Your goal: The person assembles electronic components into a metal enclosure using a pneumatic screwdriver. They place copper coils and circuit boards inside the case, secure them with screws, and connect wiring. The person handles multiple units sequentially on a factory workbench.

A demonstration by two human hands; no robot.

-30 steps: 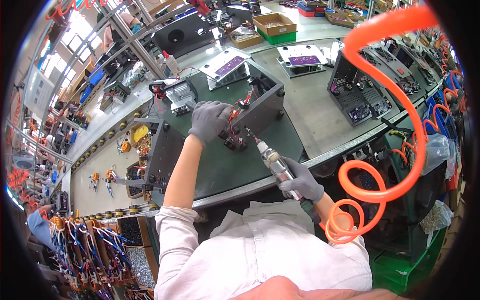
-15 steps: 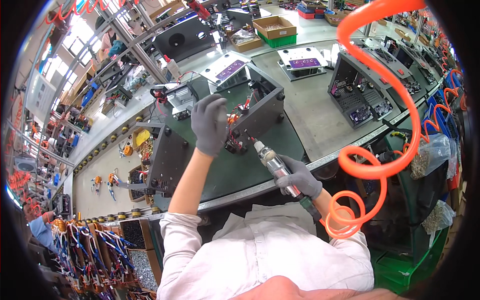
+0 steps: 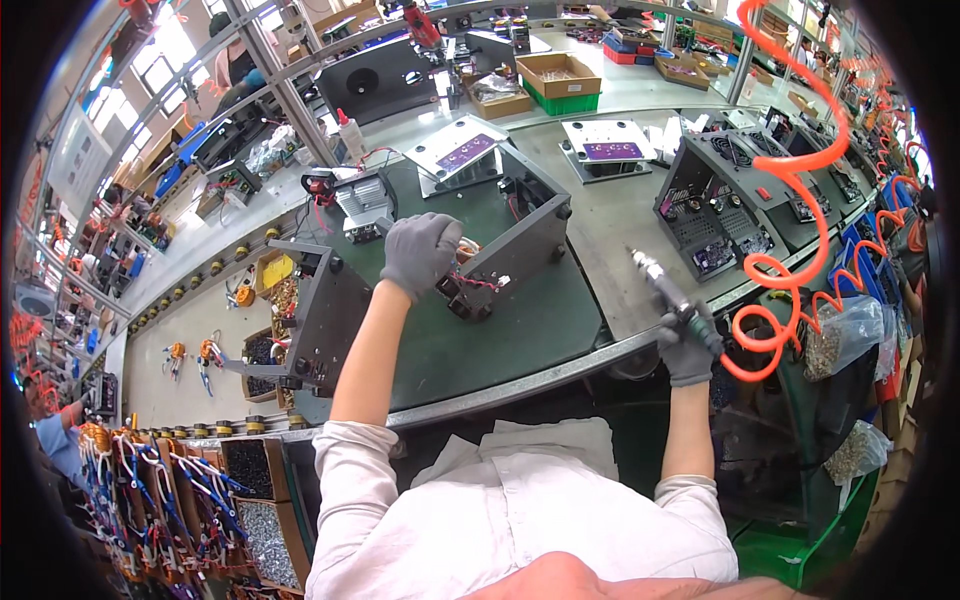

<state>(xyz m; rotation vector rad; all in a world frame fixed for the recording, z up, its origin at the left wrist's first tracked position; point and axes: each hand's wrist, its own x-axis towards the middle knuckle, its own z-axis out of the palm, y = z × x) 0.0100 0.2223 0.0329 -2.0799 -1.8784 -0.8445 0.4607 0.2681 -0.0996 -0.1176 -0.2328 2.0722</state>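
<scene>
My left hand (image 3: 422,252), in a grey glove, is closed at the near left end of a dark metal housing (image 3: 520,232). Its curled fingers hide whatever is in them. Just below it, a small black part with red and black wires (image 3: 466,296) rests against the housing on the green mat (image 3: 500,350). Over to the right, my gloved right hand (image 3: 687,352) grips a pneumatic screwdriver (image 3: 675,297), its tip pointing up and left, away from the housing. A coiled orange air hose (image 3: 765,335) runs from the tool.
A silver finned block (image 3: 364,203) and a plate with a purple board (image 3: 460,155) sit behind the housing. Another dark housing (image 3: 335,310) stands at left, beside boxes of small parts. Dark housings with circuit boards (image 3: 715,205) line the right. The bench's metal edge (image 3: 500,385) curves before me.
My right hand has carried the screwdriver right, away from the housing. My left hand has come down a little and curled tighter. The hose has swung right.
</scene>
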